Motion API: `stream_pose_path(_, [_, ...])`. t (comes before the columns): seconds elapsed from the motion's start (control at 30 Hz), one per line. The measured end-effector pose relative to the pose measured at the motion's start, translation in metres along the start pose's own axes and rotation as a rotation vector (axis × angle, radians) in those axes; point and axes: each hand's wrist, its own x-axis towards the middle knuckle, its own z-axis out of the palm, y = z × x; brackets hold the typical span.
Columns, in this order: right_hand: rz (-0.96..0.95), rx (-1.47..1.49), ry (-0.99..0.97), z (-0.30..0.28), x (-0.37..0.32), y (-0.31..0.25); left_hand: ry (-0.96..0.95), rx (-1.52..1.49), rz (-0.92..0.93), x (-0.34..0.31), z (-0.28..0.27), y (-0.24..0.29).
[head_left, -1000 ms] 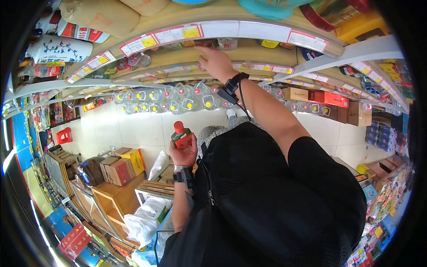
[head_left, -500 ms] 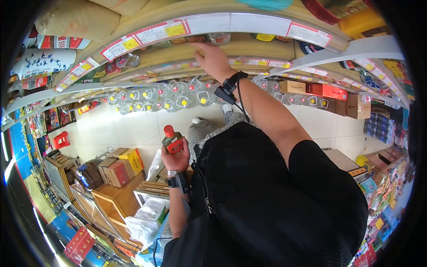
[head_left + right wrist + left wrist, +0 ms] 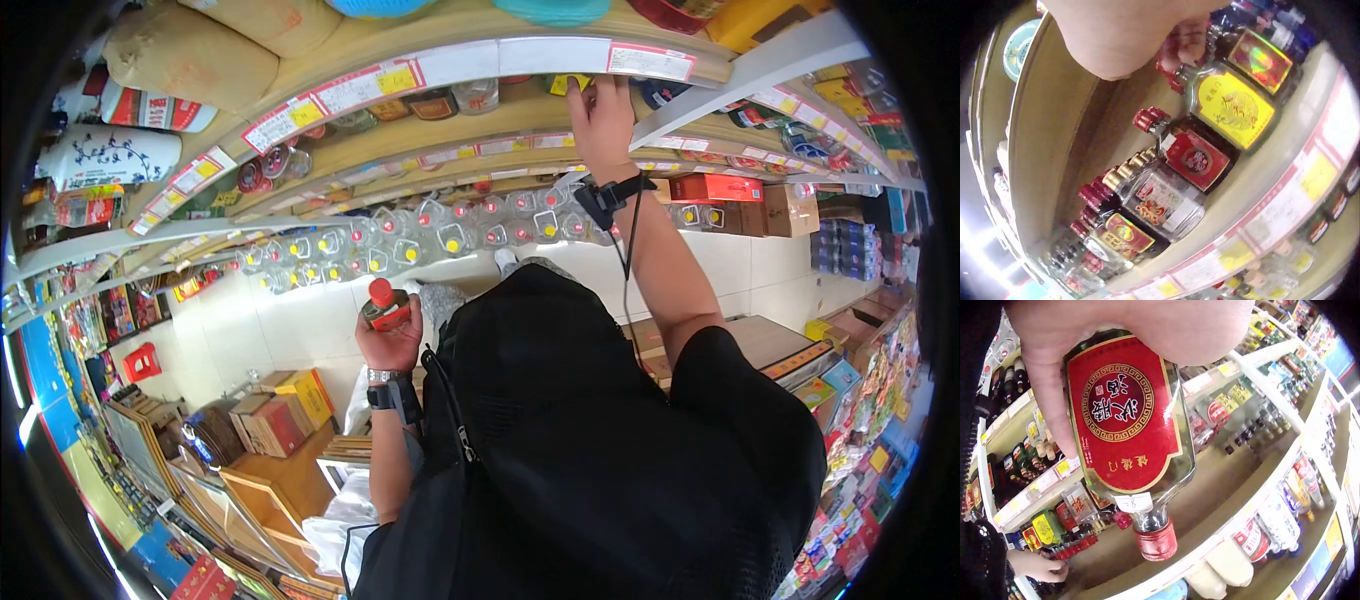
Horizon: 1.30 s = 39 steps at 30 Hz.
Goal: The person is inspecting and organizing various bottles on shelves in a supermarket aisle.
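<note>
In the head view my left hand holds a flat glass bottle with a red cap, its cap uppermost. Its red label with dark characters faces the left wrist camera, where the bottle lies against my palm and thumb. My right hand reaches onto the shelf, thumb apart from the fingers, at a yellow-labelled bottle. The right wrist view has the fingers beside the red cap of that bottle; whether they touch it is hard to tell. A red-labelled bottle stands beside it.
Price tags line the shelf edge. Large clear jugs stand on the floor below the shelves. Cartons and a wooden cabinet are at the lower left, a red stool farther left.
My right hand has moved right along the shelf, from the dark and clear bottles to the yellow-labelled one. My left hand still holds its bottle, now slightly farther left and lower.
</note>
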Motion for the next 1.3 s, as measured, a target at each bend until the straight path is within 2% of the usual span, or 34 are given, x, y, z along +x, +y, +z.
stream_pose_path(0.03, [0.0, -0.002, 0.016, 0.001, 0.007, 0.008, 0.074, 0.084, -0.005, 0.0, 0.011, 0.0])
stream_pose_path(0.1, [-0.145, -0.284, -0.072, 0.012, 0.014, 0.028, 0.098, 0.103, -0.028, 0.005, 0.023, 0.001])
stream_pose_path(0.17, [-0.131, -0.271, -0.087, 0.018, 0.018, 0.037, -0.173, 0.139, -0.107, 0.015, 0.023, 0.001])
stream_pose_path(0.23, [-0.244, -0.261, 0.03, 0.019, 0.025, 0.035, -0.171, 0.177, -0.11, 0.012, 0.047, -0.01])
stream_pose_path(0.3, [-0.198, -0.279, -0.007, 0.02, 0.027, 0.041, -0.099, 0.279, -0.029, 0.015, 0.06, -0.021])
stream_pose_path(0.33, [-0.184, -0.336, -0.056, 0.021, 0.03, 0.047, -0.077, 0.338, -0.083, 0.012, 0.066, -0.024])
stream_pose_path(0.37, [-0.181, -0.394, -0.108, 0.021, 0.035, 0.051, -0.085, 0.325, -0.075, 0.015, 0.064, -0.026])
stream_pose_path(0.43, [-0.234, -0.417, -0.075, 0.018, 0.035, 0.049, -0.219, 0.355, -0.138, 0.023, 0.062, -0.031])
stream_pose_path(0.47, [-0.252, -0.427, -0.088, 0.013, 0.037, 0.048, -0.22, 0.342, -0.074, 0.029, 0.06, -0.038])
stream_pose_path(0.53, [-0.261, -0.434, -0.098, 0.007, 0.041, 0.044, -0.243, 0.327, -0.066, 0.036, 0.059, -0.037])
stream_pose_path(0.6, [-0.24, -0.342, -0.298, 0.0, 0.046, 0.047, -0.276, 0.251, -0.082, 0.04, 0.054, -0.037])
stream_pose_path(0.63, [-0.24, -0.342, -0.298, -0.007, 0.049, 0.054, -0.276, 0.252, -0.082, 0.051, 0.056, -0.034])
stream_pose_path(0.7, [-0.235, -0.415, -0.445, -0.002, 0.042, 0.053, -0.351, 0.137, -0.2, 0.051, 0.037, -0.03])
stream_pose_path(0.73, [-0.255, -0.367, -0.404, -0.008, 0.041, 0.046, -0.289, 0.239, -0.173, 0.048, 0.059, -0.035])
stream_pose_path(0.77, [-0.289, -0.336, -0.444, -0.002, 0.035, 0.035, -0.2, 0.304, -0.105, 0.032, 0.068, -0.038])
stream_pose_path(0.8, [-0.275, -0.312, -0.43, -0.006, 0.034, 0.031, -0.309, 0.33, -0.111, 0.039, 0.06, -0.036])
stream_pose_path(0.9, [-0.147, -0.151, -0.34, -0.043, 0.018, -0.006, -0.29, 0.33, -0.076, 0.031, 0.07, -0.042])
stream_pose_path(0.97, [-0.144, -0.156, -0.374, -0.042, 0.015, -0.008, -0.31, 0.306, -0.076, 0.03, 0.064, -0.041])
stream_pose_path(1.03, [-0.063, 0.138, -0.247, -0.062, 0.002, -0.036, -0.355, 0.257, -0.105, 0.031, 0.069, -0.041])
stream_pose_path(1.07, [-0.091, 0.169, -0.312, -0.064, -0.014, -0.053, -0.357, 0.256, -0.102, 0.033, 0.069, -0.041])
stream_pose_path(1.13, [0.058, 0.176, -0.478, -0.07, -0.022, -0.077, -0.386, 0.246, -0.123, 0.035, 0.068, -0.042])
stream_pose_path(1.2, [-0.049, 0.342, -0.639, -0.054, -0.051, -0.094, -0.344, 0.295, -0.103, 0.038, 0.073, -0.048])
stream_pose_path(1.3, [-0.11, 0.408, -0.734, -0.045, -0.065, -0.114, -0.273, 0.394, -0.055, 0.045, 0.065, -0.049])
